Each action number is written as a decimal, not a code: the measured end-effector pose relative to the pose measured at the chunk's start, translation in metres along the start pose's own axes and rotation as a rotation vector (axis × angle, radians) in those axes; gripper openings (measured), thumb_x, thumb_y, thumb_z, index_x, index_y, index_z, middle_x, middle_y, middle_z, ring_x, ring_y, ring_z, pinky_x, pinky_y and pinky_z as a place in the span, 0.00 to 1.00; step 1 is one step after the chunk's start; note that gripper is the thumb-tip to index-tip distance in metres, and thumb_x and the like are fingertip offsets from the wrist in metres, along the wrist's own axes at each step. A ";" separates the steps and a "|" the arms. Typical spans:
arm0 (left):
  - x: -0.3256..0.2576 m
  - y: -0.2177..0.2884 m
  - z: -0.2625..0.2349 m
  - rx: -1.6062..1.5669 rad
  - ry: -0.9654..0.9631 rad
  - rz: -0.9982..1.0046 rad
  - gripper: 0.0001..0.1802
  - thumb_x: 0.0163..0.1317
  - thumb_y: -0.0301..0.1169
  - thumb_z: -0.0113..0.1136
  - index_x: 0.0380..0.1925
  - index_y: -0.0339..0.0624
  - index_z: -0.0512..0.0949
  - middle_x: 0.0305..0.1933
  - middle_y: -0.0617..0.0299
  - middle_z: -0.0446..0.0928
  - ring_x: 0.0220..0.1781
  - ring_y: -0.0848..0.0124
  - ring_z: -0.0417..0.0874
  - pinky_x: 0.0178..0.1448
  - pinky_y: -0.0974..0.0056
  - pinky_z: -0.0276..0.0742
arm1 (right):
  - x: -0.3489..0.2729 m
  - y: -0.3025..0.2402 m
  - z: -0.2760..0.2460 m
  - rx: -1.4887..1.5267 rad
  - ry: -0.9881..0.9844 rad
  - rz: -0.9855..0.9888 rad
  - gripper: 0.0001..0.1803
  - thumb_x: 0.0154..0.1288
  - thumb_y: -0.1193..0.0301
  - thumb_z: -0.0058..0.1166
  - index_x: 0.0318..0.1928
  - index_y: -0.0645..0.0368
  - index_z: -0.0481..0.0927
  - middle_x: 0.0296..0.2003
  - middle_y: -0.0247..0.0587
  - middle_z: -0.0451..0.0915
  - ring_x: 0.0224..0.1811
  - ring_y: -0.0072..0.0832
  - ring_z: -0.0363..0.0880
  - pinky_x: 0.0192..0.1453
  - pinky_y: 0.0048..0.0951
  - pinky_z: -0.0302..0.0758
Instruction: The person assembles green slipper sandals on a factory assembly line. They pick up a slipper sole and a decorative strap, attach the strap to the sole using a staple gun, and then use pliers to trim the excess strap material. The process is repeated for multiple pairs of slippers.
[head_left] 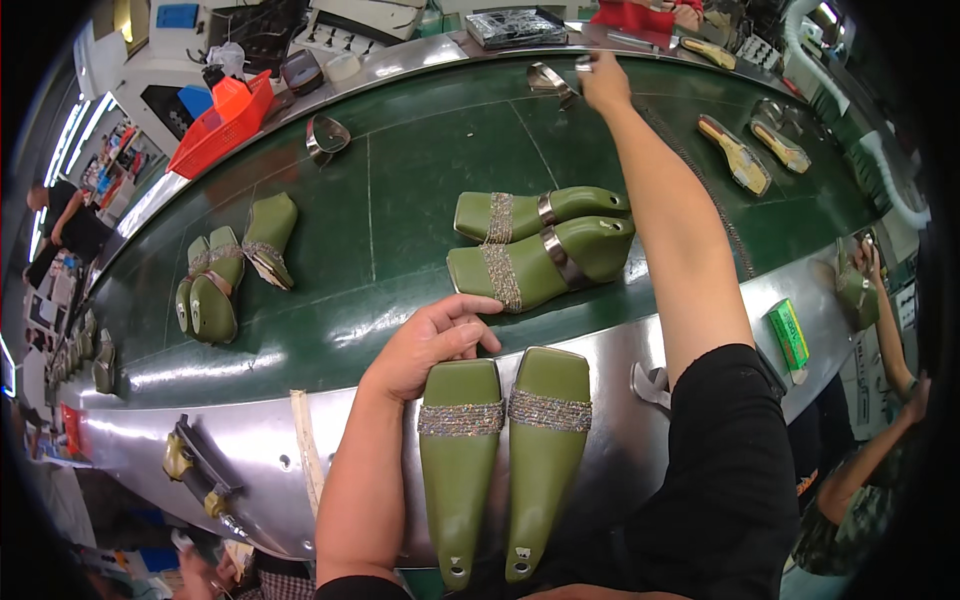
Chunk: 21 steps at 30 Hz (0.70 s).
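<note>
My left hand (435, 342) rests at the near edge of the green belt, thumb and index finger apart. Its index fingertip is by the side of a green shoe last (535, 268) lying with a second green last (540, 212); both carry a glittery band and a metallic strap. In front of my body, two more green lasts with glittery bands, a left one (458, 500) and a right one (545, 480), stand toes away from me. My right hand (605, 82) stretches to the far side, fingers closed around a small shiny piece, beside a curved metallic strap (550, 82).
Another curved strap (325, 138) lies farther left, near a red basket (225, 125). Banded green lasts (215, 280) sit on the left of the belt, sandal soles (735, 155) on the right. A green box (788, 335) and a tool (205, 475) lie on the metal ledge. Other people are nearby.
</note>
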<state>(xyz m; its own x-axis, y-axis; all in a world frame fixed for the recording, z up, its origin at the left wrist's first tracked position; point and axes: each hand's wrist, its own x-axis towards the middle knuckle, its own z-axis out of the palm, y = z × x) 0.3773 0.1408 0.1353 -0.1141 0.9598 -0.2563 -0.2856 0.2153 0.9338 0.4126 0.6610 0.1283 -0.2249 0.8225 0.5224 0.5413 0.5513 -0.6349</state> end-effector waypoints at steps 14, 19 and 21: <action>0.004 -0.002 0.002 -0.010 -0.027 0.010 0.30 0.69 0.40 0.65 0.66 0.34 0.75 0.46 0.54 0.83 0.33 0.81 0.75 0.37 0.76 0.72 | -0.013 0.051 0.032 0.376 -0.363 -0.125 0.26 0.69 0.84 0.54 0.65 0.51 0.83 0.49 0.42 0.89 0.51 0.33 0.86 0.60 0.34 0.78; 0.004 -0.002 0.006 -0.006 0.008 0.013 0.37 0.66 0.45 0.69 0.67 0.30 0.74 0.46 0.51 0.83 0.33 0.80 0.77 0.35 0.77 0.71 | -0.030 0.009 0.016 0.711 -1.022 0.063 0.25 0.57 0.87 0.49 0.51 0.58 0.89 0.40 0.36 0.87 0.41 0.29 0.82 0.53 0.32 0.81; -0.003 -0.002 0.005 0.002 0.030 0.001 0.36 0.67 0.45 0.68 0.67 0.30 0.74 0.46 0.51 0.83 0.33 0.80 0.77 0.36 0.77 0.71 | -0.034 -0.019 0.000 0.814 -1.096 0.135 0.19 0.54 0.87 0.46 0.42 0.60 0.85 0.33 0.32 0.81 0.34 0.28 0.79 0.49 0.37 0.82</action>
<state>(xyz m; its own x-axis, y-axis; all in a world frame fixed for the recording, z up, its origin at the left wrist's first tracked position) 0.3828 0.1386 0.1350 -0.1427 0.9544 -0.2622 -0.2839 0.2143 0.9346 0.4099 0.6224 0.1226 -0.9341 0.3546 -0.0417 0.0715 0.0714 -0.9949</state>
